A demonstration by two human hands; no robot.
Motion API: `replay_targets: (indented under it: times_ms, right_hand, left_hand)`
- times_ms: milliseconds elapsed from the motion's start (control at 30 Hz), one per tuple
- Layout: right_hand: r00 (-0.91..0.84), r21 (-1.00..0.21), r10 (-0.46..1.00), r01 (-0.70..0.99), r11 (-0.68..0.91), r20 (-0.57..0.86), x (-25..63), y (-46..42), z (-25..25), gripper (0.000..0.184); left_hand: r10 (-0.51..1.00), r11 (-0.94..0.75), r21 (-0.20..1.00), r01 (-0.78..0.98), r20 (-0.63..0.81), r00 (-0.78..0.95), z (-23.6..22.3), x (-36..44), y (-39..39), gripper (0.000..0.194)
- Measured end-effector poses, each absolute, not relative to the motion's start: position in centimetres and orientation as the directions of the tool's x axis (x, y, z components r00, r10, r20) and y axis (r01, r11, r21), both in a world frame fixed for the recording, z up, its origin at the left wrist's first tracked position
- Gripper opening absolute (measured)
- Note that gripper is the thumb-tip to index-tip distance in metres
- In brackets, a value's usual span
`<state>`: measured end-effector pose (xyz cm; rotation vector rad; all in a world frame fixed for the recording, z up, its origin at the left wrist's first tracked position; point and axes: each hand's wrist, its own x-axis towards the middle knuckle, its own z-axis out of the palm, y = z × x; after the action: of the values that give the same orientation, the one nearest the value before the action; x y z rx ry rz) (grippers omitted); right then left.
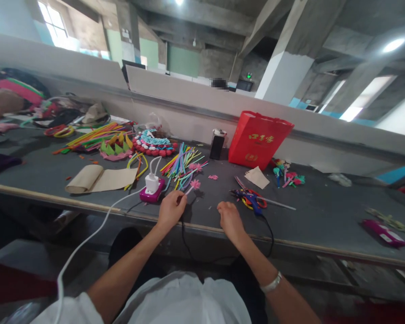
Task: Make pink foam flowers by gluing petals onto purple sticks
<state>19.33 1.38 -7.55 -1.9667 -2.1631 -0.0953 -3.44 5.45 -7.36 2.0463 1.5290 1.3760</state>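
Observation:
My left hand [171, 209] is closed in a pinch on the pale stem of a pink flower [195, 184], whose head points away from me. Over the table's front part, my right hand [230, 218] has its fingers curled together; anything inside them is too small or hidden to name. A blue glue gun [255, 206] lies just right of that hand, on top of scissors [263, 201] with red handles. Beyond my hands are a loose pink petal piece [213, 177] and a bundle of coloured pipe cleaners [184, 163].
A purple power strip [152, 196] with a white charger [151, 183] stands left of my left hand. Farther back are a red bag [258, 141], a dark phone [217, 147] and finished flowers [292, 177]. Brown paper [111, 179] lies left. Another person's hand [2, 105] shows far left.

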Motion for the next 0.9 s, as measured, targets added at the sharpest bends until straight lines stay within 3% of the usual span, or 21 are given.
replay_targets:
  times_ms: [67,200,367,667,900]
  right_hand:
    - [-0.052,-0.075,0.976,0.995,0.07,0.211,19.1,3.0,-7.1,0.014]
    - [-0.04,-0.051,0.974,0.997,0.053,0.221,17.6,6.6,-6.5,0.029]
    - [-0.098,-0.065,0.975,0.991,0.113,0.198,16.1,8.9,-6.0,0.033]
    - [-0.245,-0.149,0.951,0.95,0.274,0.19,16.9,0.7,-7.4,0.035]
    - [-0.291,-0.205,0.929,0.919,0.338,0.228,14.8,4.8,-6.8,0.021]
  left_hand:
    - [0.845,-0.423,0.652,0.629,0.535,0.014,-7.3,-3.4,5.5,0.017]
    - [0.844,-0.424,0.635,0.646,0.535,0.029,-7.3,-3.5,5.6,0.016]
    - [0.846,-0.425,0.631,0.649,0.531,0.037,-7.3,-3.5,5.7,0.017]
    - [0.844,-0.423,0.662,0.619,0.536,0.004,-7.1,-3.3,5.5,0.017]
    - [0.84,-0.426,0.659,0.62,0.542,0.001,-7.1,-3.4,5.6,0.017]
